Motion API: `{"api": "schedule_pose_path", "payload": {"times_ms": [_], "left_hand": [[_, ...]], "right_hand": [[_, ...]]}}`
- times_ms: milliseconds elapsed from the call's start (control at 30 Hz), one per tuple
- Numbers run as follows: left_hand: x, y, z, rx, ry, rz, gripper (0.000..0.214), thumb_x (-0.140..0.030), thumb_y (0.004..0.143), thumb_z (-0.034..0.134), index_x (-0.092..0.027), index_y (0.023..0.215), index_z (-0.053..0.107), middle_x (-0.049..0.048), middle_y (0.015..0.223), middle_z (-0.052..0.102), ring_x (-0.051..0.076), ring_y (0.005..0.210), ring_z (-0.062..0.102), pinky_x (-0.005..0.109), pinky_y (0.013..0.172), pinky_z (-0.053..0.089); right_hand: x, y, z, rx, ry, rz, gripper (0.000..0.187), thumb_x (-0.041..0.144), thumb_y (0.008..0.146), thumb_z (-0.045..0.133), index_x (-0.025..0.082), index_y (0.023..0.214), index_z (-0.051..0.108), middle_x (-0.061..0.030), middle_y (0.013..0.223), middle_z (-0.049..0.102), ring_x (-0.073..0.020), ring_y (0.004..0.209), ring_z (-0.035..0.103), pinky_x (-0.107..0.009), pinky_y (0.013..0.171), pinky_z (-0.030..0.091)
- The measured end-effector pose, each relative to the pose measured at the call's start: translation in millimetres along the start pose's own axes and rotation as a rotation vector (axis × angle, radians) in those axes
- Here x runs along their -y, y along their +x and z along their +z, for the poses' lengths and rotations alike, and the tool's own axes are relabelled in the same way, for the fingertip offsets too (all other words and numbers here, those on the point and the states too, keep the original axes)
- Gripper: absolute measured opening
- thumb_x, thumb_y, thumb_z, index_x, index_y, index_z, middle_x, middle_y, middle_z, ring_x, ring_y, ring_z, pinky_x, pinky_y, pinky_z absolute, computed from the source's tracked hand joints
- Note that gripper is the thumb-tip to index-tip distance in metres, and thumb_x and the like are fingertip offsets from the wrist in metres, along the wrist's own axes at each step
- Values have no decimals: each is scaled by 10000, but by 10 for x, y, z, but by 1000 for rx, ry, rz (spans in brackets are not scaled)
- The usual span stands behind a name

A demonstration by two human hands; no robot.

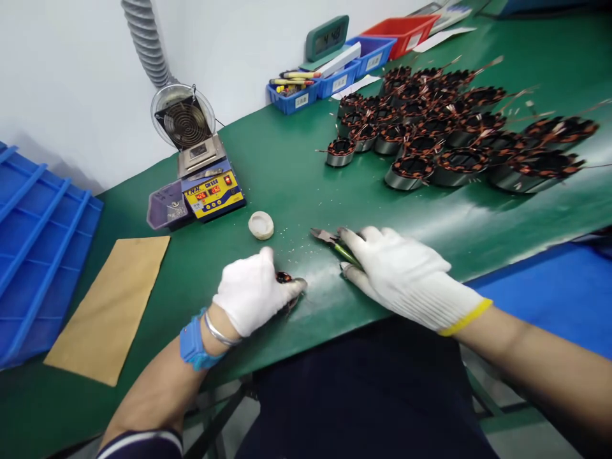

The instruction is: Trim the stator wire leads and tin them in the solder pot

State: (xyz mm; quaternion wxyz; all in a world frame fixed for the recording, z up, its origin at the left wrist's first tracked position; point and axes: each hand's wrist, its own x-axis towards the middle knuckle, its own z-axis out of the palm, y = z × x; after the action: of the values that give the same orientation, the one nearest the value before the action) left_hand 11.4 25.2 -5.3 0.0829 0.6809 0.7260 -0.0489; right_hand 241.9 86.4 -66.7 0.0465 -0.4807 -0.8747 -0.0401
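My left hand (pixel 253 290), in a white glove, is closed round a small motor stator (pixel 284 278) with copper windings close to the bench's front edge. Most of that stator is hidden under the glove. My right hand (pixel 392 264), gloved too, is wrapped over the green handles of a pair of cutting pliers (pixel 347 253). The jaws of the pliers point left, apart from the stator. Between the hands and a small round white dish (pixel 261 225), tiny pale bits are scattered on the green bench top (pixel 296 197).
Many wound stators (pixel 430 134) crowd the right rear. At the back left stands a yellow solder pot (pixel 215 194) beneath an extraction hose (pixel 146 41). Blue bins (pixel 292 99), a red bin (pixel 401 33) and a clock (pixel 327 38) line the wall. Brown cardboard (pixel 109 306) lies left.
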Motion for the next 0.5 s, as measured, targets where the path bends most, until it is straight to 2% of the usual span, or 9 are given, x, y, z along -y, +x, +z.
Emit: {"api": "schedule_pose_path", "payload": {"times_ms": [67, 133, 167, 233, 300, 367, 433, 500], "left_hand": [[25, -11, -69, -120, 86, -33, 547, -599, 821, 633, -158, 1145, 616, 127, 935, 718, 350, 866, 708, 427, 732, 552], [64, -30, -114, -239, 65, 61, 536, -498, 825, 660, -152, 1229, 589, 141, 1099, 700, 340, 1010, 677, 430, 844, 539], [80, -39, -117, -252, 19, 138, 528, -457, 820, 669, -162, 1249, 582, 130, 1153, 690, 322, 1052, 662, 417, 885, 528], [87, -47, -74, -174, -82, 282, 426, -413, 816, 669, -193, 1178, 620, 88, 1132, 702, 280, 1025, 663, 381, 888, 521], [57, -43, 24, -73, -117, 341, 262, -379, 822, 650, -207, 1019, 658, 60, 998, 719, 254, 915, 672, 364, 822, 517], [11, -36, 145, -37, -102, 323, 145, -333, 828, 620, -206, 888, 657, 54, 877, 710, 244, 817, 664, 364, 757, 501], [-26, -32, 253, -53, -102, 286, 103, -293, 835, 591, -208, 821, 647, 51, 814, 699, 241, 766, 654, 369, 725, 483], [-43, -34, 326, -89, -130, 263, 101, -268, 845, 569, -211, 828, 651, 47, 822, 703, 247, 783, 655, 382, 741, 477]], "right_hand": [[-2, 57, 12, -61, 2, -57, 488, 399, 917, 522, 87, 1283, 605, -221, 1049, 665, -365, 886, 627, -462, 734, 487], [41, 82, 32, -174, 83, -150, 513, 393, 888, 556, 64, 1279, 597, -253, 1190, 640, -383, 1010, 614, -509, 865, 486], [86, 84, 46, -226, 155, -207, 531, 378, 868, 575, 56, 1291, 588, -258, 1255, 619, -384, 1080, 598, -513, 925, 475], [219, 81, 78, -263, 328, -320, 538, 345, 830, 617, 71, 1293, 595, -233, 1307, 605, -364, 1156, 577, -494, 1003, 455], [366, 89, 107, -210, 478, -412, 401, 305, 827, 628, 115, 1179, 664, -185, 1209, 659, -331, 1128, 594, -472, 1013, 453], [468, 118, 117, -111, 602, -425, 202, 260, 861, 585, 155, 982, 709, -133, 1016, 701, -288, 1011, 631, -434, 946, 482], [494, 159, 101, 6, 761, -327, 170, 231, 886, 533, 183, 851, 693, -84, 873, 700, -231, 863, 648, -362, 821, 509], [463, 193, 69, 106, 923, -143, 163, 263, 880, 535, 198, 829, 675, -44, 807, 695, -191, 744, 637, -311, 706, 504]]}}
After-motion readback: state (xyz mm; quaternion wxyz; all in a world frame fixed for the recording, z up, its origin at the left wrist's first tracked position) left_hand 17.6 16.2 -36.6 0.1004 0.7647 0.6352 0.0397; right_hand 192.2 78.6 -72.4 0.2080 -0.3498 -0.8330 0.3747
